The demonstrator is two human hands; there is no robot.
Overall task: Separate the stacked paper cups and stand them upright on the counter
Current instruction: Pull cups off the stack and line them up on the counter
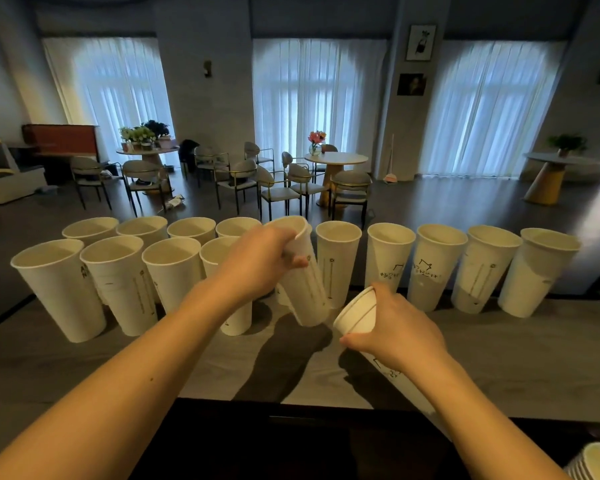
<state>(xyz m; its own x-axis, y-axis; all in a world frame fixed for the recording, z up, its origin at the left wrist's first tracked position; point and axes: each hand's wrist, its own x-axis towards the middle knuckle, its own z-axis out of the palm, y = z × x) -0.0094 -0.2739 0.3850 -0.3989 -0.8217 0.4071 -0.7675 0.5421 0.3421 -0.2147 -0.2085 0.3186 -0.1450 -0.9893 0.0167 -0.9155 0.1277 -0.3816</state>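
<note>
My left hand [264, 261] grips a single white paper cup [307, 292] by its rim, tilted, its base just above the grey counter [499, 358]. My right hand [392, 327] holds a stack of nested cups [355, 315] on its side, open rims pointing left toward the single cup. Several white cups stand upright in two rows along the counter's far edge, such as one at the left end [59, 289] and one at the right end [537, 271].
Another stack of cups [593, 462] shows at the bottom right corner. The counter's near edge drops to a dark area below. Beyond the counter lies a room with round tables and chairs [278, 188] and curtained windows.
</note>
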